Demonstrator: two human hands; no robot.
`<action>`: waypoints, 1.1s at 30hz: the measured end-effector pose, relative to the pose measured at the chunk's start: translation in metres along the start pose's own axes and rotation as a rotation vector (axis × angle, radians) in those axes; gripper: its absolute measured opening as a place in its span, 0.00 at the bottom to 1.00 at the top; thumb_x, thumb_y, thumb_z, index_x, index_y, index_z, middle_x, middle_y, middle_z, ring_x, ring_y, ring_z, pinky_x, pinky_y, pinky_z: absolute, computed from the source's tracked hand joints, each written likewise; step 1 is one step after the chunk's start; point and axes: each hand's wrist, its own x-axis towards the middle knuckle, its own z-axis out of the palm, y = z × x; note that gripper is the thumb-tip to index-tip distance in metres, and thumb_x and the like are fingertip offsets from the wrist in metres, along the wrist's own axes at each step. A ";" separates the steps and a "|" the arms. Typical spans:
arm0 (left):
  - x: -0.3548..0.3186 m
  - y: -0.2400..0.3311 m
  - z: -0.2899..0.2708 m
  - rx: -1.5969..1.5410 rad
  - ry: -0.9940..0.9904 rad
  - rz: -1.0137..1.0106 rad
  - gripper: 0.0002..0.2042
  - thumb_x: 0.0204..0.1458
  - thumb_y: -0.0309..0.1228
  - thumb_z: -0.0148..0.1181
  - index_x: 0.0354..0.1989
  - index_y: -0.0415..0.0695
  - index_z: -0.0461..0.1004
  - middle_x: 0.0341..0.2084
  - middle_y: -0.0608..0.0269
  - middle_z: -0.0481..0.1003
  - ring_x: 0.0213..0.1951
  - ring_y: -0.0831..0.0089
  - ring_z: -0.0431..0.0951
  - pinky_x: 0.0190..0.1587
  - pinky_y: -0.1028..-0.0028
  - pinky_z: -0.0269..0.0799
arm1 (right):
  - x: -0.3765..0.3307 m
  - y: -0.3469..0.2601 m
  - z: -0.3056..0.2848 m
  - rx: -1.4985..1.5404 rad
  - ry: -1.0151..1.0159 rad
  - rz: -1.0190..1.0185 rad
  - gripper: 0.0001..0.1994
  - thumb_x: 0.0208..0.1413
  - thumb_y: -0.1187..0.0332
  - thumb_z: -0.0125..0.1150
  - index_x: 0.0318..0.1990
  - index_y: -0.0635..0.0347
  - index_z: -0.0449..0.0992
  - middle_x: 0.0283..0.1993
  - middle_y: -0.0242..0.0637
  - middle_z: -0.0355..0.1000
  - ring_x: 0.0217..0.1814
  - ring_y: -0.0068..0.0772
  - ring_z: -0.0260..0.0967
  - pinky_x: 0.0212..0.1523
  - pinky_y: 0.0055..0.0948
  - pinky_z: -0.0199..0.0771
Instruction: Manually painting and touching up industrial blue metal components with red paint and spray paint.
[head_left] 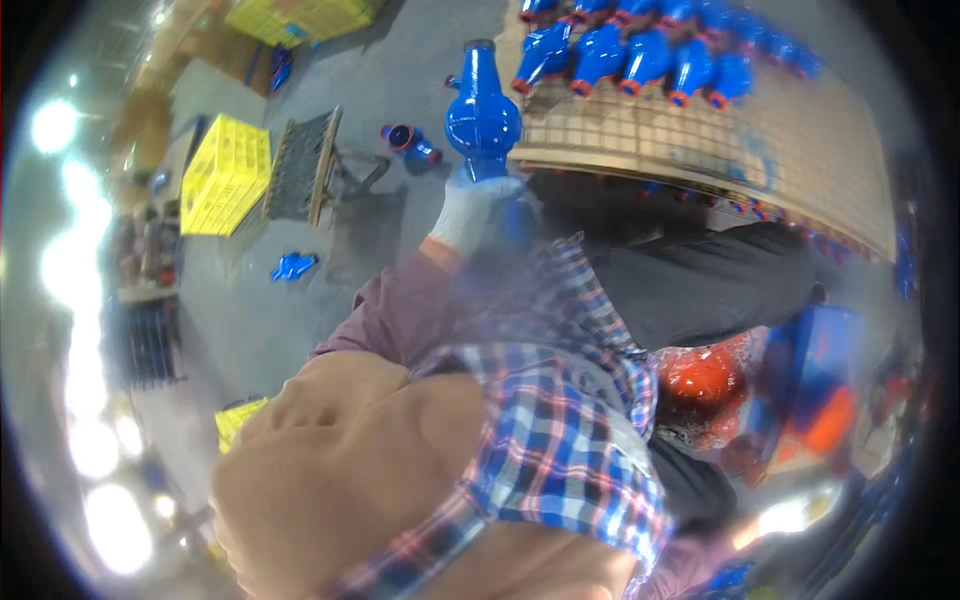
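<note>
My left hand, in a white glove, reaches out to the upper middle. Its fingers are wrapped round the lower neck of a glossy blue valve body. The valve body has a round belly, a tapering neck with a dark open end, and a small side stub. My right hand, also in a pale glove, is far off at the lower right. It is smeared, so its fingers do not show. Near it stands a blurred blue and orange object, beside a glossy orange-red round surface.
Rows of blue valve bodies with red ends stand on a mesh-topped table. A yellow crate is beside a dark stand. Single blue pieces lie on the grey floor.
</note>
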 end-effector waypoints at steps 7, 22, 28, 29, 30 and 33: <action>0.050 -0.069 -0.115 -0.593 0.357 -0.315 0.05 0.56 0.32 0.61 0.38 0.46 0.76 0.30 0.66 0.73 0.27 0.73 0.69 0.29 0.73 0.67 | 0.017 -0.017 0.006 -0.020 -0.007 0.042 0.21 0.73 0.56 0.49 0.57 0.64 0.76 0.49 0.39 0.81 0.37 0.31 0.78 0.36 0.27 0.78; 0.016 -0.284 -0.336 -0.710 1.076 -0.366 0.08 0.55 0.39 0.59 0.32 0.51 0.70 0.25 0.67 0.68 0.24 0.70 0.66 0.27 0.68 0.62 | 0.100 0.004 0.011 -0.023 -0.066 0.044 0.27 0.68 0.47 0.53 0.50 0.66 0.81 0.47 0.41 0.82 0.39 0.36 0.78 0.40 0.33 0.77; 0.013 -0.303 -0.399 -0.845 1.211 -0.330 0.16 0.56 0.45 0.59 0.20 0.54 0.67 0.15 0.70 0.68 0.17 0.71 0.69 0.20 0.69 0.69 | 0.112 0.018 -0.020 -0.466 0.149 0.074 0.29 0.64 0.42 0.55 0.46 0.64 0.83 0.44 0.46 0.82 0.44 0.46 0.78 0.47 0.42 0.76; 0.011 -0.303 -0.407 -0.821 1.222 -0.349 0.16 0.57 0.48 0.58 0.23 0.53 0.69 0.18 0.69 0.71 0.20 0.69 0.71 0.23 0.67 0.71 | 0.113 0.021 -0.027 -0.470 0.177 0.080 0.29 0.64 0.42 0.55 0.46 0.63 0.83 0.44 0.46 0.82 0.44 0.46 0.78 0.47 0.42 0.76; 0.007 -0.307 -0.410 -0.803 1.249 -0.425 0.16 0.57 0.50 0.57 0.26 0.52 0.71 0.20 0.67 0.73 0.23 0.67 0.74 0.26 0.64 0.74 | 0.117 0.023 -0.032 -0.470 0.204 0.080 0.29 0.64 0.42 0.55 0.46 0.63 0.83 0.44 0.46 0.82 0.44 0.47 0.78 0.47 0.43 0.76; 0.002 -0.323 -0.414 -0.560 1.319 -0.597 0.21 0.58 0.56 0.55 0.43 0.50 0.72 0.32 0.61 0.76 0.32 0.59 0.77 0.35 0.56 0.76 | 0.125 0.020 -0.046 -0.514 0.222 0.167 0.29 0.63 0.41 0.56 0.45 0.62 0.84 0.44 0.47 0.82 0.45 0.48 0.78 0.48 0.43 0.76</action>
